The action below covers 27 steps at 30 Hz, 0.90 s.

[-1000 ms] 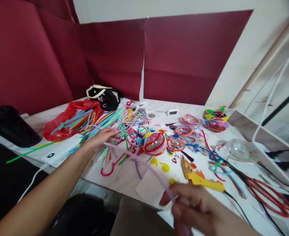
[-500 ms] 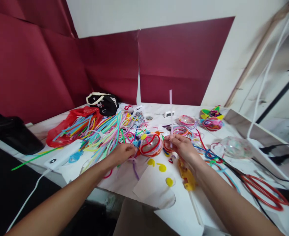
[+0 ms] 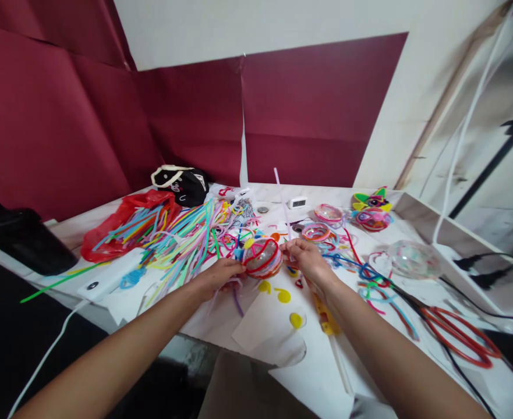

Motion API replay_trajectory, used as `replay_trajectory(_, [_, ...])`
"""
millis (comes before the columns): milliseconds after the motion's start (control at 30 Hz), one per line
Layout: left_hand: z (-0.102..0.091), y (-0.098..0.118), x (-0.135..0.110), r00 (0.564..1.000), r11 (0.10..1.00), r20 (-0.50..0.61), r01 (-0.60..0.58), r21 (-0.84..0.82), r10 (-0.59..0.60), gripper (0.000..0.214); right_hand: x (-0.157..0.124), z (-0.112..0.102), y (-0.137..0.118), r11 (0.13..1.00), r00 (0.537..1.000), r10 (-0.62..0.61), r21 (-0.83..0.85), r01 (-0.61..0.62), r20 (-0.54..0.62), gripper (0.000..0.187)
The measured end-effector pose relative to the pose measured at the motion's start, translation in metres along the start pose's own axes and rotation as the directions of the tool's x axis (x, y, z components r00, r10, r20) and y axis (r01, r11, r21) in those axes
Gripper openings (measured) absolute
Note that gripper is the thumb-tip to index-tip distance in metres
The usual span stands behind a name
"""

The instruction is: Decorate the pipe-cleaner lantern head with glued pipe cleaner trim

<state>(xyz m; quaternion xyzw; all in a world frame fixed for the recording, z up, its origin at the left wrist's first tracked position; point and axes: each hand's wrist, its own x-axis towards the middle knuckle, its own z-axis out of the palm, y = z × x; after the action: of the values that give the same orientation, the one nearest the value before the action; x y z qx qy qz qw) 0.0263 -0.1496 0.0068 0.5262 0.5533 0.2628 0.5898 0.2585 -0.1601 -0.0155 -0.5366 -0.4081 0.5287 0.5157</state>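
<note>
Fingers (image 3: 287,247) of the right hand (image 3: 311,261) are pinched together on the lower part of a pale purple pipe cleaner (image 3: 282,203), its long axis running up from the grip and leaning left at the free end; whether it also tips toward the far side I cannot tell. Just left of those fingertips is a clear ball (image 3: 261,256) with red bands, so close that contact is unclear. From the left, the left hand (image 3: 216,274) has its fingertips drawn in at the ball's left side, though whether they grip or merely rest is hidden. So the ball sits between both hands, the right one nearer the pipe cleaner. Nearer lie yellow pieces (image 3: 284,295) and white paper (image 3: 256,331); a glue gun (image 3: 326,319) is partly covered by the right arm (image 3: 382,343). Farther left spreads a colourful pile (image 3: 186,238); scissors (image 3: 409,298) lie to the right.
</note>
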Motion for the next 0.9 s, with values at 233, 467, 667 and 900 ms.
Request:
replay_trajectory(233, [0.006, 0.005, -0.001, 1.000, 1.000, 0.003, 0.000, -0.025, 0.000, 0.034, -0.005, 0.001, 0.000, 0.999, 0.999, 0.008, 0.033, -0.007, -0.031, 0.035])
replay_trajectory(467, [0.009, 0.023, -0.007, 0.994, 0.994, -0.007, -0.108, -0.021, 0.108, 0.035, -0.013, -0.004, -0.012, 0.983, 0.993, -0.084, 0.156, 0.097, -0.088, 0.023])
replay_trajectory(667, [0.017, 0.061, -0.016, 0.956, 0.956, -0.036, -0.290, 0.031, 0.291, 0.031, -0.030, -0.012, -0.041, 0.901, 0.948, -0.262, 0.304, 0.308, -0.183, 0.031])
replay_trajectory(900, [0.035, 0.082, -0.008, 0.897, 0.906, -0.144, -0.424, -0.015, 0.417, 0.036, -0.036, -0.023, -0.050, 0.798, 0.886, -0.373, 0.391, 0.458, -0.276, 0.032])
